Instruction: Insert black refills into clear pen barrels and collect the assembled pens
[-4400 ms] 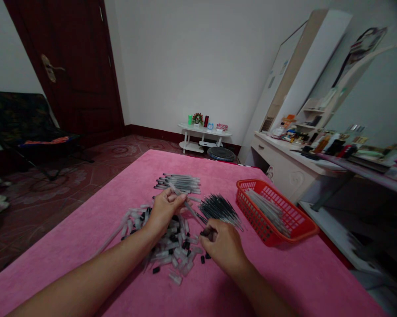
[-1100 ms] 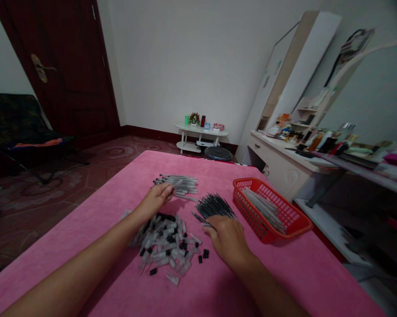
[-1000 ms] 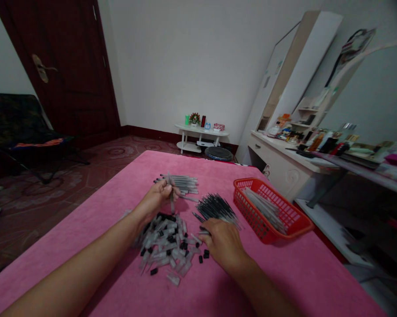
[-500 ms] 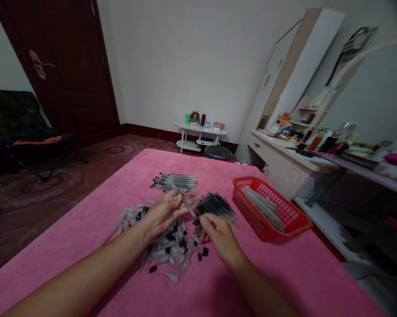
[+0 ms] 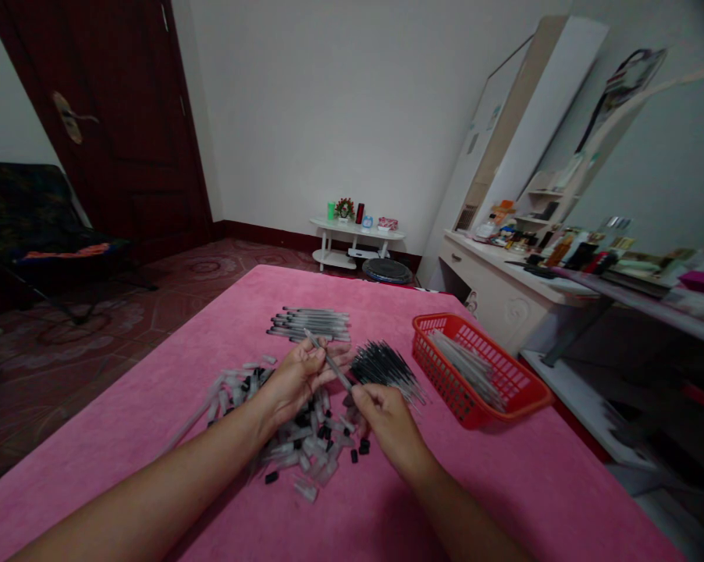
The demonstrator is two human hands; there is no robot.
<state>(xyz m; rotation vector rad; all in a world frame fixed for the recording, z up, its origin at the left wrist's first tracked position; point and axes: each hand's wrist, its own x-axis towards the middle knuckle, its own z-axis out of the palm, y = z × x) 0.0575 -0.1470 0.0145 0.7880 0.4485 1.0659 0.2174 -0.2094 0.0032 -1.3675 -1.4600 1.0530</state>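
Two hands are sharing a slim pen tube (image 5: 334, 367) above the pink-covered counter (image 5: 504, 484). The left hand (image 5: 302, 376) is pinching its far part between thumb and finger, while its other fingers are spreading loosely; the right hand (image 5: 384, 410) is closing narrowly on the near end, and its fingertips are hiding that end. The tube is slanting over the heap of caps (image 5: 314, 449), with the row of pens (image 5: 311, 321) lying beyond and the dark refills (image 5: 384, 365) lying just beside. A red basket (image 5: 446, 384) is holding pale tubes (image 5: 466, 363) on the right. The tube is looking light, stiff and smooth, so it is probably asking for a gentle pinch near both ends, without bending, because thin plastic could be rolling or cracking.
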